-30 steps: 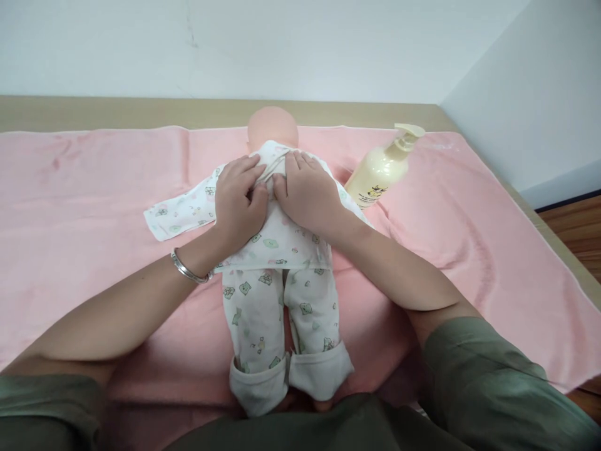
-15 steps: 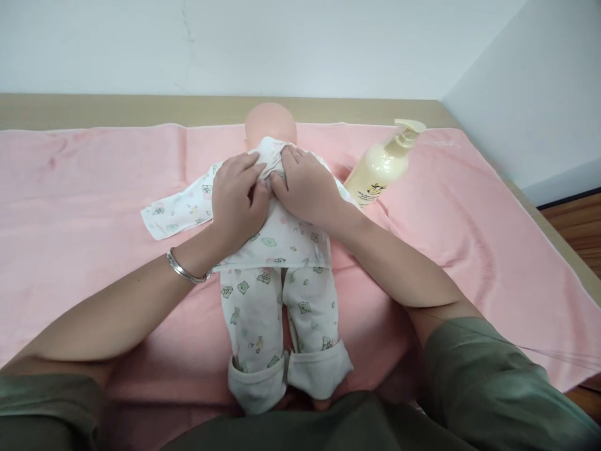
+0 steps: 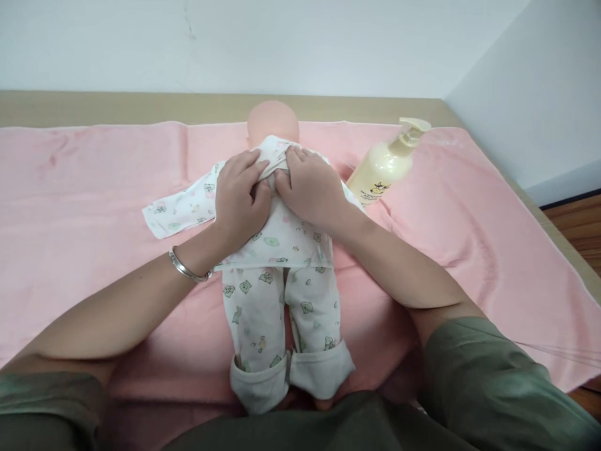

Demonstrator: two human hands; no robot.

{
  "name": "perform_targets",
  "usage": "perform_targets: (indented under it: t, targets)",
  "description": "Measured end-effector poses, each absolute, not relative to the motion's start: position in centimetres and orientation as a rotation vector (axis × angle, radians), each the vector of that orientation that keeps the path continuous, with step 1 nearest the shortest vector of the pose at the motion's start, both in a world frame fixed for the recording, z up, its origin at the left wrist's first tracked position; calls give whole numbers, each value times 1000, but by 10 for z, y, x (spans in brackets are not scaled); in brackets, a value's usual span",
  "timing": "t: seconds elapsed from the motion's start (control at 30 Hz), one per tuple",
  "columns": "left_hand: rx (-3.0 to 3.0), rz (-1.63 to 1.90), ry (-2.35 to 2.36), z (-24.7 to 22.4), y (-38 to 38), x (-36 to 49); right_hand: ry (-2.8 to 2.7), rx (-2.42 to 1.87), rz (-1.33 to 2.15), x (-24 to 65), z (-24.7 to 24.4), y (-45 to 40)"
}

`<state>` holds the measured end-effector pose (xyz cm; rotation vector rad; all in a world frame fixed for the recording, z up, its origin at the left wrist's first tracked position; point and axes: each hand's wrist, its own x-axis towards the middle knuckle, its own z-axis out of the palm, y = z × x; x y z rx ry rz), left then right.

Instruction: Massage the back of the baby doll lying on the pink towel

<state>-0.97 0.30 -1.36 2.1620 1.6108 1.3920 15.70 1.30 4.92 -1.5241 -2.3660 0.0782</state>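
Okay, biggest first: pale wall (image 3: 291, 47) across the back, meeting a side wall at right. Below it, light wood counter (image 3: 117, 108), mostly covered by a pink towel (image 3: 84, 181), creased, rumpled at right. Person's green sleeves (image 3: 479, 357) at both lower corners, bare forearms angled in toward the middle.

Doll (image 3: 273, 118) lies lengthwise mid-towel, smooth rounded head at the wall end, legs toward the person. Wears white printed trousers (image 3: 257, 313), hems folded up into wide cuffs (image 3: 263, 383); a bit of foot shows below the right-side cuff. White printed shirt (image 3: 291, 244) over the torso, bottom edge overlapping the trouser tops. One shirt sleeve (image 3: 181, 207) spread flat on the towel at left; the other mostly hidden behind the right arm.

Left grip (image 3: 240, 203) on the upper shirt, fingers bent, tips at the bunched cloth below the head. Right grip (image 3: 312, 188) opposite, same cloth, thumb close to the left thumb. Both touch the shirt; can't tell if either pinches the fabric or just presses it.

Cream pump bottle (image 3: 381, 170) on the towel, right of the doll, appears tilted, base partly hidden, dark print on front. Smallest: silver bracelet (image 3: 186, 266), left wrist.
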Motion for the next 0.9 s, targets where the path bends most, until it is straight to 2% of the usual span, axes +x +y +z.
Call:
perform_targets:
  t: [0.2,0.47,0.9]
  targets:
    - [1931,1285,1697,-15,9,-13,-2419,-1503,18,148,51,-18]
    - [1964,1365,1648,-14,8,-12,-2320,-1472,166,159,33,28]
    - [2001,1387,1688,-12,8,-8,-2306,-1456,127,157,30,23]
